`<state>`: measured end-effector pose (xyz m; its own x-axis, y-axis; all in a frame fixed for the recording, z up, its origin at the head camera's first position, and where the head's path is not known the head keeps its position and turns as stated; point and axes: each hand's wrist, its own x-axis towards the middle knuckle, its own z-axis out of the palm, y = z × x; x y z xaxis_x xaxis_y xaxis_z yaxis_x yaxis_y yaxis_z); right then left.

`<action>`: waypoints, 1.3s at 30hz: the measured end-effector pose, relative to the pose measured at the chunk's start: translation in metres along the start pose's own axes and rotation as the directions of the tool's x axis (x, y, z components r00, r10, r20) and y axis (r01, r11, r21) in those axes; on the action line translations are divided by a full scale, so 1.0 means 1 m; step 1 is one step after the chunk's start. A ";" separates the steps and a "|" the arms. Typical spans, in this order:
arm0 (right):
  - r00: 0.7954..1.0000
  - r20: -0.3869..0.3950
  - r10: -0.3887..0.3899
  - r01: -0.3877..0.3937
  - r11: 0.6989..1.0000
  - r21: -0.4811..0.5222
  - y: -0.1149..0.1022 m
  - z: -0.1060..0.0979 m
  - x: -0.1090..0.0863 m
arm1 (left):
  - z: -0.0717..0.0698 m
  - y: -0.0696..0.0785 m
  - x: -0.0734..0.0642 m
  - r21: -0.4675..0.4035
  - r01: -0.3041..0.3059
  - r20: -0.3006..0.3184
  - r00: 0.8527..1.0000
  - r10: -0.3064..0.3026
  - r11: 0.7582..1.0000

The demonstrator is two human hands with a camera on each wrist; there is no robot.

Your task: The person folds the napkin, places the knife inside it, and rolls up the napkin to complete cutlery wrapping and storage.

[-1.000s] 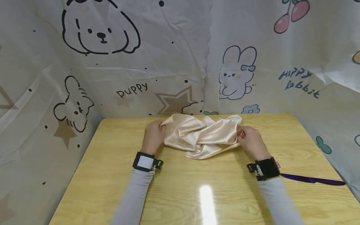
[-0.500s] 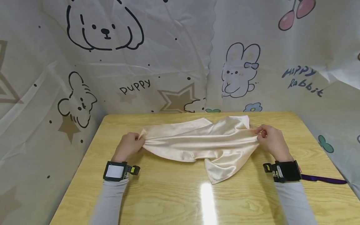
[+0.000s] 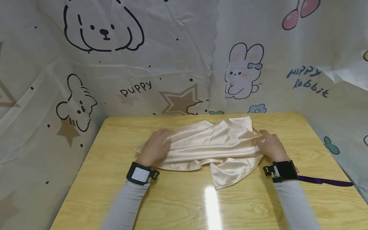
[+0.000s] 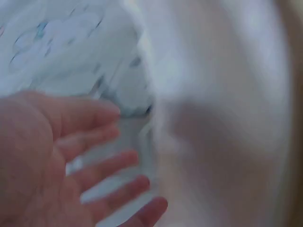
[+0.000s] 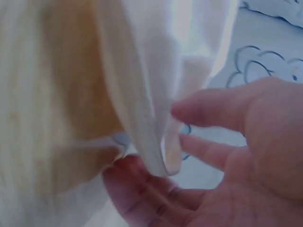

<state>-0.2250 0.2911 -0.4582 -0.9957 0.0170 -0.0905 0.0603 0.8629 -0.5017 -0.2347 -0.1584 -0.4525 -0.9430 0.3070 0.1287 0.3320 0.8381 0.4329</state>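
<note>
Fingers (image 4: 109, 169) of the left hand (image 3: 154, 147) spread loose, gripping nothing; the right hand (image 3: 271, 145) bends round an edge of the cloth (image 3: 201, 147), though whether it pinches, I can't tell! And look at it: glossy, pale champagne, spread on the table (image 3: 244, 207), one pointed corner aimed at the table's near side, long soft folds across, crumpled peaks by the table's far edge.

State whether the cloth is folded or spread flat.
Neither: the cloth is rumpled and partly spread, with creases across it and one corner jutting toward the camera.
</note>
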 end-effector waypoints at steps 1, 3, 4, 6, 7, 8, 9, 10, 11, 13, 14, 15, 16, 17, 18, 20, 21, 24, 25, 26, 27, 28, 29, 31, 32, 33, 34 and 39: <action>1.000 -0.001 -0.006 0.006 1.000 -0.009 0.000 0.003 0.000 | 0.009 0.003 0.001 -0.008 -0.032 0.055 0.998 0.032 0.999; 0.999 -0.023 -0.035 0.035 0.999 -0.017 0.000 0.006 0.002 | 0.024 0.006 0.001 -0.010 -0.057 0.157 0.986 0.058 0.998; 0.997 -0.041 -0.059 0.058 0.998 -0.022 0.000 0.007 0.003 | 0.030 0.008 0.001 -0.002 -0.055 0.189 0.980 0.054 0.999; 0.992 -0.074 -0.104 0.103 0.995 -0.015 0.000 0.008 0.004 | 0.035 0.009 -0.001 0.012 -0.034 0.223 0.974 0.031 0.999; 0.988 -0.094 -0.126 0.125 0.992 -0.009 0.000 0.008 0.004 | 0.035 0.010 -0.002 0.028 -0.019 0.231 0.973 0.012 0.999; 0.983 -0.112 -0.145 0.145 0.989 -0.005 0.000 0.008 0.005 | 0.034 0.010 -0.004 0.038 -0.004 0.237 0.972 -0.006 0.999; 0.978 -0.130 -0.164 0.165 0.986 -0.002 -0.001 0.008 0.004 | 0.031 0.011 -0.006 0.044 0.010 0.243 0.970 -0.021 0.999; 0.974 -0.147 -0.171 0.173 0.985 0.001 -0.002 0.007 0.004 | 0.027 0.011 -0.008 0.053 0.017 0.252 0.967 -0.030 0.998; 0.972 -0.159 -0.174 0.177 0.984 0.009 -0.002 0.007 0.004 | 0.023 0.012 -0.011 0.058 0.020 0.262 0.965 -0.035 0.998; 0.968 -0.180 -0.177 0.183 0.983 0.016 -0.004 0.007 0.004 | 0.015 0.015 -0.017 0.059 0.022 0.286 0.958 -0.038 0.998; 0.966 -0.186 -0.179 0.186 0.982 0.019 -0.005 0.006 0.004 | 0.011 0.016 -0.021 0.062 0.023 0.297 0.954 -0.041 0.998; 0.965 -0.192 -0.180 0.189 0.982 0.026 -0.006 0.006 0.004 | 0.008 0.018 -0.025 0.066 0.024 0.308 0.951 -0.043 0.998; 0.962 -0.200 -0.184 0.194 0.981 0.031 -0.007 0.006 0.004 | 0.006 0.020 -0.029 0.074 0.021 0.315 0.948 -0.044 0.997; 0.960 -0.208 -0.188 0.199 0.979 0.035 -0.008 0.006 0.004 | 0.004 0.023 -0.033 0.081 0.027 0.323 0.945 -0.052 0.996; 0.957 -0.217 -0.191 0.204 0.978 0.039 -0.009 0.006 0.004 | 0.002 0.027 -0.037 0.088 0.037 0.334 0.940 -0.065 0.995; 0.949 -0.245 -0.196 0.214 0.976 0.048 -0.010 0.006 0.004 | -0.003 0.035 -0.046 0.115 0.057 0.358 0.929 -0.095 0.992; 0.945 -0.261 -0.198 0.218 0.975 0.051 -0.011 0.006 0.004 | -0.006 0.040 -0.050 0.120 0.071 0.374 0.921 -0.112 0.990; 0.934 -0.299 -0.193 0.220 0.974 0.058 -0.012 0.005 0.004 | -0.017 0.056 -0.061 0.124 0.098 0.450 0.881 -0.144 0.987; 0.933 -0.306 -0.192 0.220 0.974 0.060 -0.012 0.004 0.004 | -0.022 0.060 -0.063 0.108 0.108 0.479 0.865 -0.146 0.988; 0.933 -0.303 -0.193 0.221 0.973 0.062 -0.012 0.004 0.004 | -0.026 0.064 -0.064 0.086 0.110 0.500 0.855 -0.139 0.990; 0.935 -0.297 -0.194 0.222 0.973 0.064 -0.012 0.004 0.005 | -0.030 0.066 -0.065 0.066 0.112 0.516 0.847 -0.130 0.991; 0.939 -0.287 -0.192 0.221 0.973 0.073 -0.013 0.003 0.005 | -0.033 0.068 -0.064 0.041 0.110 0.520 0.846 -0.115 0.993; 0.945 -0.269 -0.187 0.217 0.972 0.087 -0.013 0.002 0.005 | -0.035 0.068 -0.061 0.016 0.104 0.506 0.857 -0.098 0.994; 0.956 -0.229 -0.181 0.211 0.971 0.114 -0.014 0.002 0.005 | -0.031 0.064 -0.050 -0.019 0.073 0.442 0.895 -0.057 0.997; 0.962 -0.210 -0.176 0.205 0.971 0.127 -0.015 0.003 0.005 | -0.026 0.060 -0.043 -0.021 0.045 0.394 0.918 -0.033 0.999; 0.965 -0.198 -0.171 0.200 0.970 0.136 -0.015 0.004 0.005 | -0.020 0.056 -0.035 -0.039 0.028 0.352 0.936 -0.013 0.999; 0.968 -0.187 -0.168 0.196 0.970 0.145 -0.015 0.006 0.005 | -0.011 0.051 -0.028 -0.061 0.012 0.310 0.951 0.007 0.998; 0.957 -0.198 -0.211 0.240 0.962 0.134 -0.020 0.020 0.007 | 0.035 0.033 -0.006 -0.224 -0.026 0.204 0.976 0.073 0.974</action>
<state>-0.2319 0.2640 -0.4660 -0.9797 -0.0661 0.1895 -0.1715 0.7662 -0.6193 -0.2171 -0.1173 -0.4705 -0.8911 0.4531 -0.0251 0.3422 0.7073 0.6186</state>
